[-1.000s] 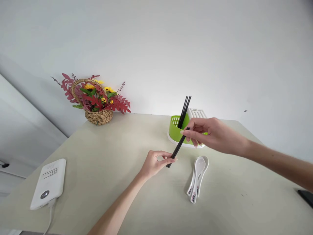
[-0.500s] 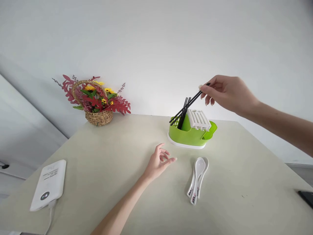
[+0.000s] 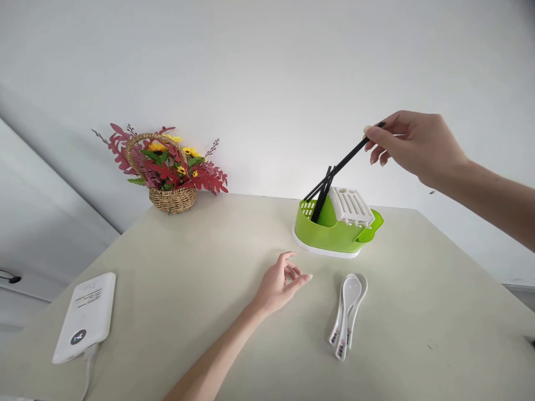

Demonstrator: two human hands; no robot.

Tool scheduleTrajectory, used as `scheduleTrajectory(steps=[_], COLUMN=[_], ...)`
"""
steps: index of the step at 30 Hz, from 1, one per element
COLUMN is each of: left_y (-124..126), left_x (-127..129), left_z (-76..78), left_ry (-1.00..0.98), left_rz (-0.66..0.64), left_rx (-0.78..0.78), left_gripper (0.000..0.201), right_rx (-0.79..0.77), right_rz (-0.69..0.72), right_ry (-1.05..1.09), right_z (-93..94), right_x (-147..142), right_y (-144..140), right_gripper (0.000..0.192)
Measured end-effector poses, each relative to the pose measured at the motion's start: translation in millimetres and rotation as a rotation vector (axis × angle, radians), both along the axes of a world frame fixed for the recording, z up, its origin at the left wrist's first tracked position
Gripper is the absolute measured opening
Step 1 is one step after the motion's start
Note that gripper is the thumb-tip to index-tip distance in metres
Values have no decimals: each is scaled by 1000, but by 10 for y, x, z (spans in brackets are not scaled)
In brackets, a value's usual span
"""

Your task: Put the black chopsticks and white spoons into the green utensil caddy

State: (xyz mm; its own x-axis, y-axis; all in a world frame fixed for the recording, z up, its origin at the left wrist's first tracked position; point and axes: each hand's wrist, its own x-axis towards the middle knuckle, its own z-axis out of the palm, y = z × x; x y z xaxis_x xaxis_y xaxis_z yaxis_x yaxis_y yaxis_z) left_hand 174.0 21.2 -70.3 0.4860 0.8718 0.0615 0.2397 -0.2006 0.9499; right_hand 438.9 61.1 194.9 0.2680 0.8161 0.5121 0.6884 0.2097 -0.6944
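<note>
My right hand (image 3: 412, 142) pinches black chopsticks (image 3: 355, 150) by their upper ends. They slant down to the left, and their lower tips are over the left end of a green utensil holder (image 3: 330, 236). More black chopsticks (image 3: 320, 206) lean inside that holder, crossing behind the held ones. A white slotted rack (image 3: 351, 206) sits on the holder's right part. My left hand (image 3: 278, 284) is open above the table, fingers loosely curved and apart, in front of the holder. White spoons (image 3: 351, 289) lie stacked to the right of my left hand, untouched.
A wicker basket (image 3: 173, 200) of artificial flowers stands at the back left, near the wall. A white power bank (image 3: 86, 317) with a plugged-in cable lies at the table's (image 3: 188, 267) left. A dark object (image 3: 532, 341) shows at the right edge.
My right hand has risen and moved right with the chopsticks, whose tips have shifted right too. The view has turned slightly left, so the table things appear further right.
</note>
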Motion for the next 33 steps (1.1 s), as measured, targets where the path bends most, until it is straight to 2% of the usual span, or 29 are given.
scheduleTrajectory(steps=[3,8,15,23,29,33], left_y=[-5,-13,-16,1,12,14], left_x=[1,-6,-3,34,43,42], left_z=[-10,-7,-18,-35,-36,-42], left_ry=[27,45,84,94,107,111], left_rz=[-9,-27,-45,-60,-69,-72], left_rx=[18,35,82,117,134,137], left_gripper=[60,55,44,42,41,41], right_rx=[-91,-234,-386,-433,-412,-429], right_rz=[47,126,227,187,191,144], right_ry=[-103,-287,-364,-363,-318,-295], right_z=[-74,-311,-560,-641,-667,-673], right_x=[-6,-43,-41,35,65,36], right_y=[51,268,586,773,802,784], right_gripper=[19,27,24,27,24,21])
